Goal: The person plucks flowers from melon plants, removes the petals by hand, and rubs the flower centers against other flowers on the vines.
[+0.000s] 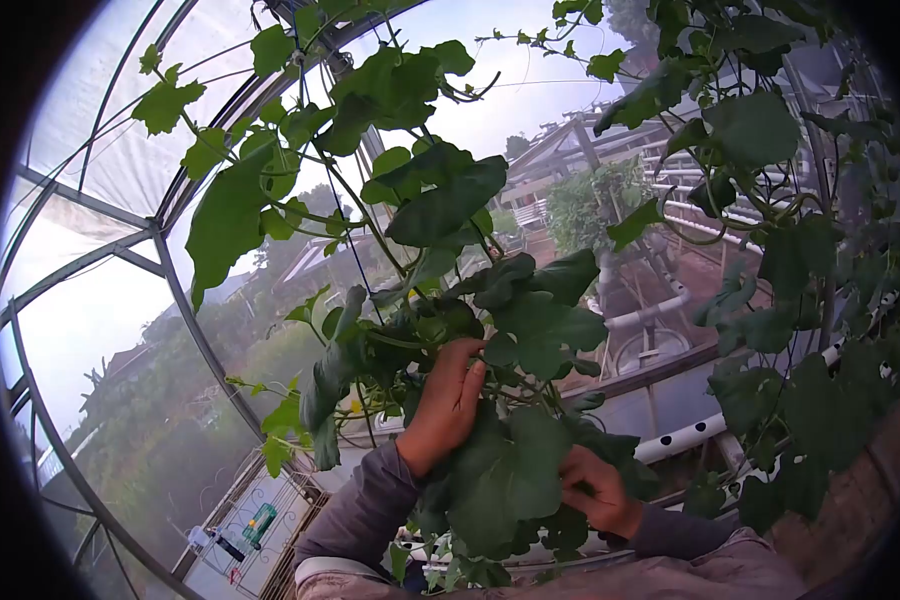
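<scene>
A tall climbing vine with broad green lobed leaves [515, 470] fills the middle of the head view. My left hand [445, 405] reaches up into its foliage, fingers together among the stems, with the tips partly covered by leaves. What those fingers hold, if anything, is hidden. Lower and to the right, my right hand [600, 495] is closed with bent fingers at the edge of a large leaf; anything in its pinch cannot be made out. A blue string [355, 255] runs upward beside the vine's stem [370, 215].
More vines [755, 140] hang at the right. White pipes with holes [680, 438] run behind the plants. Metal frame bars [195, 325] hold clear sheeting at the left. Below them, a green object [260, 525] rests on a wire rack [270, 495].
</scene>
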Available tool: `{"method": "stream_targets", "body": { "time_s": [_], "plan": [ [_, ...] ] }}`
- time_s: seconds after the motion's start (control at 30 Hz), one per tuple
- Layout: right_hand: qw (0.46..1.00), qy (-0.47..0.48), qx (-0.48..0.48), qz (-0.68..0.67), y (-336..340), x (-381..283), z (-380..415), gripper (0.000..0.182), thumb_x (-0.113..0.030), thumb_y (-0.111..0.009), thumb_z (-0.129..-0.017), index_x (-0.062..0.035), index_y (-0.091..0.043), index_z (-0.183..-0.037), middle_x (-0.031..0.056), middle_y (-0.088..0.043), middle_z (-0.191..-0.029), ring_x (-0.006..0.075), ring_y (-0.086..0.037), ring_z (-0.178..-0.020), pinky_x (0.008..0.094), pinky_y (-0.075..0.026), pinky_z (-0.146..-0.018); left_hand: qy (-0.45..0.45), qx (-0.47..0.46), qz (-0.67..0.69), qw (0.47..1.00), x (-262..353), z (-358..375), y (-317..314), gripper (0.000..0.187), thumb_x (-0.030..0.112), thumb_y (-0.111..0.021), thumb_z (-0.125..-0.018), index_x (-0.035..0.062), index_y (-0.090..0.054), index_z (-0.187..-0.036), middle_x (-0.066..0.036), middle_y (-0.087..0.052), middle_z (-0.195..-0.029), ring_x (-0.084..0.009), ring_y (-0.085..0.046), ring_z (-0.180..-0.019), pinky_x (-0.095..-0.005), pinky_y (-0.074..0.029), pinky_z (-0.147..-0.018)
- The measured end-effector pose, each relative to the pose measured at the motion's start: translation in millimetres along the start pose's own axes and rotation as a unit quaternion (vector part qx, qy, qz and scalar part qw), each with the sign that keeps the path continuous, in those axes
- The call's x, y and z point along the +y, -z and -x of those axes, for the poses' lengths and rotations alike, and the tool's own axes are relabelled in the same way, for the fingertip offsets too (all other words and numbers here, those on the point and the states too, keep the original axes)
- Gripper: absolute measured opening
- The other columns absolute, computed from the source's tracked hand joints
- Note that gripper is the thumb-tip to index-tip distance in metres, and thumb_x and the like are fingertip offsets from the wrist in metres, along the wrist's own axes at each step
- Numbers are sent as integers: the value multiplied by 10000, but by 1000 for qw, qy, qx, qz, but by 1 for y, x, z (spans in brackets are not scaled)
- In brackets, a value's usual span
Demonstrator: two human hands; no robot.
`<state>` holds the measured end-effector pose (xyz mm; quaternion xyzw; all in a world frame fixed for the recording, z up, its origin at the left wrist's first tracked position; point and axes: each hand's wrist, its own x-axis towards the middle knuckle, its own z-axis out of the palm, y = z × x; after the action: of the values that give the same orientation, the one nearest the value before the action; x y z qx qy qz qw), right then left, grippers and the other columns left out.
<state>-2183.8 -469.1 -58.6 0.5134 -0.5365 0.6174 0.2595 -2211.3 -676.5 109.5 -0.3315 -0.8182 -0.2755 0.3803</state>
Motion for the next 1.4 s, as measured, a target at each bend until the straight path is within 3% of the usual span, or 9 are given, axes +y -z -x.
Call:
{"method": "stream_targets", "body": {
  "time_s": [0.07, 0.27, 0.43, 0.5, 0.7, 0.77, 1.03, 1.2, 1.4],
  "plan": [
    [999, -15, 47, 9, 13, 3, -7, 71, -25, -588, -841, -34, -557, -904, 120, -604, -1113, 290, -559, -1032, 429, -345, -1012, -118, -71, -287, 948, 7, 0, 0, 303, 190, -579, -867, 62, -571, -1141, -152, -543, -1164, -315, -484, -1087, -446, -359, -901],
    [983, -74, 170, -18, 35, 14, -31, 88, -8, -507, -867, -12, -515, -954, 117, -581, -1066, 198, -539, -1010, 323, -371, -955, -127, -137, -404, 895, 5, 9, 17, 315, 242, -672, -693, 78, -628, -958, -119, -554, -1027, -295, -485, -988, -442, -345, -796],
    [984, -106, 137, -32, 31, 37, -38, 80, 9, -509, -872, -17, -513, -948, 98, -562, -1071, 172, -528, -1022, 297, -376, -939, -112, -112, -369, 916, -21, 28, 64, 325, 222, -677, -635, 77, -618, -919, -113, -549, -1026, -306, -482, -1006, -461, -350, -808],
    [980, -121, 150, -56, 16, 38, -42, 55, -27, -547, -875, 5, -537, -918, 105, -589, -1027, 179, -546, -955, 290, -395, -888, -120, -119, -277, 946, -46, 45, 97, 209, 265, -663, -790, 104, -639, -921, -114, -568, -1084, -303, -500, -1053, -448, -369, -869],
    [990, -103, 91, -27, -4, 42, -48, 65, -14, -568, -862, 5, -539, -917, 112, -594, -1001, 208, -562, -951, 301, -401, -891, 25, -153, -123, 980, 13, 56, 163, 327, 343, -671, -781, 42, -563, -711, -90, -547, -992, -261, -516, -973, -397, -373, -886],
    [993, -99, 54, -40, -6, 40, -50, 49, -19, -519, -895, -12, -501, -940, 109, -560, -1071, 180, -513, -1014, 304, -359, -951, 29, -163, -104, 981, 13, 60, 180, 226, 185, -730, -728, 21, -574, -722, -84, -549, -960, -256, -529, -938, -387, -403, -861],
    [976, -116, 28, -180, -12, 9, -71, 106, -28, -490, -907, -1, -500, -1009, 156, -564, -1128, 223, -554, -1086, 356, -370, -990, 95, -182, -191, 960, 20, 76, 203, 138, 129, -733, -652, 39, -668, -734, -132, -624, -1125, -326, -457, -1278, -481, -359, -995],
    [979, 39, -103, -170, -30, -7, -139, 66, -121, -563, -918, -70, -548, -957, 158, -487, -1347, 241, -453, -1237, 408, -303, -1044, -95, -218, -459, 856, 9, 82, 203, 302, 210, -749, -690, 145, -696, -980, -60, -560, -1298, -303, -527, -1145, -468, -393, -961],
    [977, 145, -101, -122, -125, 5, -192, 59, -141, -614, -887, -96, -579, -899, 131, -390, -1453, 300, -305, -1358, 434, -233, -1083, -121, -239, -522, 810, 0, 85, 213, 443, 238, -725, -726, 172, -631, -1154, -75, -480, -1394, -302, -481, -1228, -462, -380, -999]
  ]
}}
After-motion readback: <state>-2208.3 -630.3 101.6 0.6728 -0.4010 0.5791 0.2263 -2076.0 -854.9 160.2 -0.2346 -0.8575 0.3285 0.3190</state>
